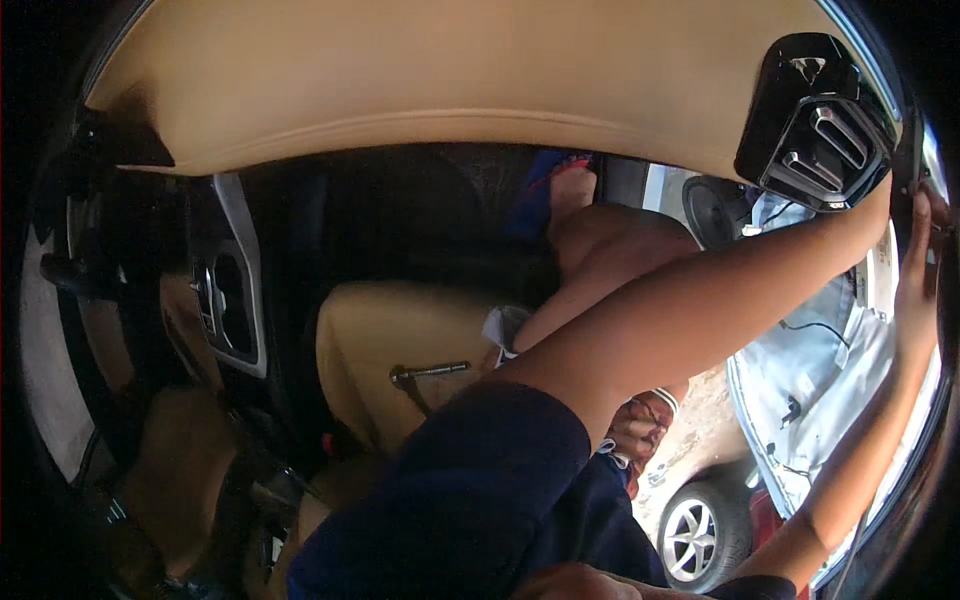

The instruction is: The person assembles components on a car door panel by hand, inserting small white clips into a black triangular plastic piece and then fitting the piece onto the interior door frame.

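Note:
My left arm reaches across to the dashboard's right end, beside the black air vent panel [765, 140] with chrome-edged slats. Only the wrist side of my left hand [879, 205] shows there; its fingers are hidden behind the panel's edge. Up along the far right comes my other forearm. My right hand [918, 245] lies against the dark door-side trim, one digit stretched upward along it, the rest partly hidden in shadow. On the tan seat [365, 315] rests a metal ratchet wrench [432, 371], away from both hands.
A tan dashboard [450, 70] spans the top. The centre console [235, 300] stands at left. My bent leg [625, 240] reaches into the dark footwell. Through the door opening, a door with pale lining [830, 400], loose wires and a speaker [715, 210] appear; a wheel [690, 538] is lower right.

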A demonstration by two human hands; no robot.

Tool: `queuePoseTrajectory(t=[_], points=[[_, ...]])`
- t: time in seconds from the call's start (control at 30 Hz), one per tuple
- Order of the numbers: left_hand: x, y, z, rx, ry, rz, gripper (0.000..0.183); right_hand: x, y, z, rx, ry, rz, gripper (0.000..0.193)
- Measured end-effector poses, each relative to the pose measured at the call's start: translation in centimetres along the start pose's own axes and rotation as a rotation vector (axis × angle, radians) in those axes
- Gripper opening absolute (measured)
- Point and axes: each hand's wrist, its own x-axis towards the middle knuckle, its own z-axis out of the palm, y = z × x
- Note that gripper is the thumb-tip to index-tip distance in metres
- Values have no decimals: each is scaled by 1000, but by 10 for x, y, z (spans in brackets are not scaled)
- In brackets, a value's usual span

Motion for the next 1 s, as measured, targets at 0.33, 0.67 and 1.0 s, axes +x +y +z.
queuePoseTrajectory(t=[0.33,0.67,1.0], points=[[4,-4,-17,-127,-88,-272,50,-59,39,13,51,256,248,18],[-18,55,-15,-108,-33,-118,17,-34,-11,28,-54,411,252,10],[-31,50,-19,35,-75,-44,20,-19,-22,19,24,339,201,13]])
